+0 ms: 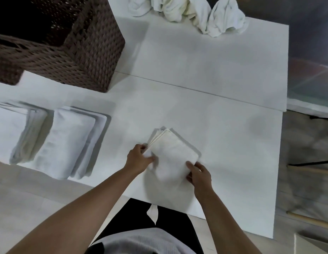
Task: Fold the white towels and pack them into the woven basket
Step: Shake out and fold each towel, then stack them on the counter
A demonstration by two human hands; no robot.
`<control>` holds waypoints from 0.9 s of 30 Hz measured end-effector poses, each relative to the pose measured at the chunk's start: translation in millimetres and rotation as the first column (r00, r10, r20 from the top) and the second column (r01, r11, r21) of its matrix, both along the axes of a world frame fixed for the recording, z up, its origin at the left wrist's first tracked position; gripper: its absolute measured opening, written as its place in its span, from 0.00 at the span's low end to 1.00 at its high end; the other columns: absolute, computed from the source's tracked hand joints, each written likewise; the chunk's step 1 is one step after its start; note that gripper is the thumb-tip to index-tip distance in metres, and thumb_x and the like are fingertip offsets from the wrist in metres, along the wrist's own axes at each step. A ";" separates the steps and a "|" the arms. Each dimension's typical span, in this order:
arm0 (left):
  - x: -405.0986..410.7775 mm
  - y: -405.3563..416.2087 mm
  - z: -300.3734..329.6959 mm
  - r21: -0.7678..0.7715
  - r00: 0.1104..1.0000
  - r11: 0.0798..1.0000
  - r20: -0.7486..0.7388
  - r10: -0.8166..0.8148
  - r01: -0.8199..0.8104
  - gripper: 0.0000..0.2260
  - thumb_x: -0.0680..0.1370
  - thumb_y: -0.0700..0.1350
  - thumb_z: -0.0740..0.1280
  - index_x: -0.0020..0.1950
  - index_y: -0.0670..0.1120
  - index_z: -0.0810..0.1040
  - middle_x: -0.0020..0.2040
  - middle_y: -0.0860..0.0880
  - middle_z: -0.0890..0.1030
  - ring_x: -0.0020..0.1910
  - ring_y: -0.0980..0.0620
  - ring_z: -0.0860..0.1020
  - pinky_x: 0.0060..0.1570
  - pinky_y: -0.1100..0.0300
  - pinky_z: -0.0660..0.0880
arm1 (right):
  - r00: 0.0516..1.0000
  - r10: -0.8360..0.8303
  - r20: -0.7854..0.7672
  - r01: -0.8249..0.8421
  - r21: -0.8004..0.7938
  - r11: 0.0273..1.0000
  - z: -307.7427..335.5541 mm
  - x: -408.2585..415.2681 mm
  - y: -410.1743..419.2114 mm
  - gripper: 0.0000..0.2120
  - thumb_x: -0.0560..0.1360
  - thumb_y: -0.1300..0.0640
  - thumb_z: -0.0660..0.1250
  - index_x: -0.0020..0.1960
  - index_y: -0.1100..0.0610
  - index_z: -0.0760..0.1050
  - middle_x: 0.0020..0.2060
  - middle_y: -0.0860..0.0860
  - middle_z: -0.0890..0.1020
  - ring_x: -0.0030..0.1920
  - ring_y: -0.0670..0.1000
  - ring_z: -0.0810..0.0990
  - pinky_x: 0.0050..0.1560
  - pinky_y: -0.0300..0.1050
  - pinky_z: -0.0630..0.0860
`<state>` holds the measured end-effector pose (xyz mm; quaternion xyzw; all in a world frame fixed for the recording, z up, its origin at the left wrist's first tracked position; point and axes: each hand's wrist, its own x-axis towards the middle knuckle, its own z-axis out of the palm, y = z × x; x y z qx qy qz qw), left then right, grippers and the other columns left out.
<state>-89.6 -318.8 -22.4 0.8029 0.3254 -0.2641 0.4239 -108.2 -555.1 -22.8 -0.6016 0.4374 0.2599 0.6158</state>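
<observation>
Spanning almost the whole view, the white worktop (205, 74) carries everything, with a thin seam running across it from left to right. At the far left corner stands the brown woven basket (80, 52), its dark opening facing up; whatever is inside is too dark to make out. Along the far edge, right of the basket, lies a heap of crumpled unfolded towels (189, 11), white and cream, bunched against one another. On the left, nearer than the basket, sit two stacks of folded towels side by side: the left stack (14, 131) is partly cut off by the frame edge, and the right stack (67, 142) lies just beside it with a narrow gap of worktop between them. Near the middle, close to the near edge, a small folded towel (170, 154) lies tilted, one corner pointing away, its layered edges showing along the far left side. The left hand (139, 158) pinches the towel's left edge, thumb on top and fingers curled round the layers. The right hand (200, 175) grips the towel's near right corner, thumb pressed onto the top face and fingers curled beside the edge. Both forearms reach in from the near side.
</observation>
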 end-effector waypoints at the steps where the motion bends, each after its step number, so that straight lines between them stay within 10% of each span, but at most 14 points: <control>1: -4.3 1.1 2.6 -0.043 0.997 0.996 -0.036 0.071 -0.072 0.34 0.64 0.53 0.80 0.67 0.47 0.75 0.56 0.50 0.80 0.56 0.47 0.79 0.55 0.51 0.79 | 1.000 0.023 -0.009 -0.023 -0.004 1.000 1.5 3.2 0.4 0.07 0.73 0.55 0.77 0.50 0.53 0.84 0.46 0.53 0.87 0.45 0.53 0.82 0.54 0.52 0.81; 5: -18.1 8.9 18.0 -0.144 0.961 0.950 -0.065 0.269 -0.276 0.25 0.67 0.49 0.81 0.61 0.44 0.79 0.49 0.48 0.82 0.43 0.49 0.81 0.39 0.57 0.78 | 0.990 0.118 0.083 -0.115 -0.036 0.993 7.8 17.8 7.7 0.04 0.73 0.54 0.76 0.48 0.47 0.85 0.42 0.45 0.87 0.47 0.51 0.84 0.54 0.50 0.80; 18: -75.8 89.9 109.0 -0.313 0.791 0.810 0.222 0.570 -0.496 0.13 0.69 0.47 0.78 0.51 0.49 0.81 0.48 0.45 0.85 0.47 0.42 0.84 0.51 0.39 0.81 | 0.838 0.388 0.383 -0.403 -0.045 0.914 80.9 51.4 120.0 0.16 0.72 0.46 0.77 0.57 0.49 0.80 0.50 0.50 0.86 0.51 0.52 0.85 0.57 0.56 0.81; 27: -158.4 204.7 145.1 -0.401 0.734 0.788 0.323 0.598 -0.467 0.09 0.76 0.42 0.74 0.54 0.48 0.80 0.51 0.48 0.84 0.48 0.48 0.84 0.48 0.52 0.83 | 0.753 0.440 0.489 -0.477 -0.055 0.877 124.6 -13.8 243.5 0.19 0.73 0.55 0.78 0.62 0.52 0.79 0.52 0.49 0.86 0.50 0.48 0.86 0.52 0.48 0.81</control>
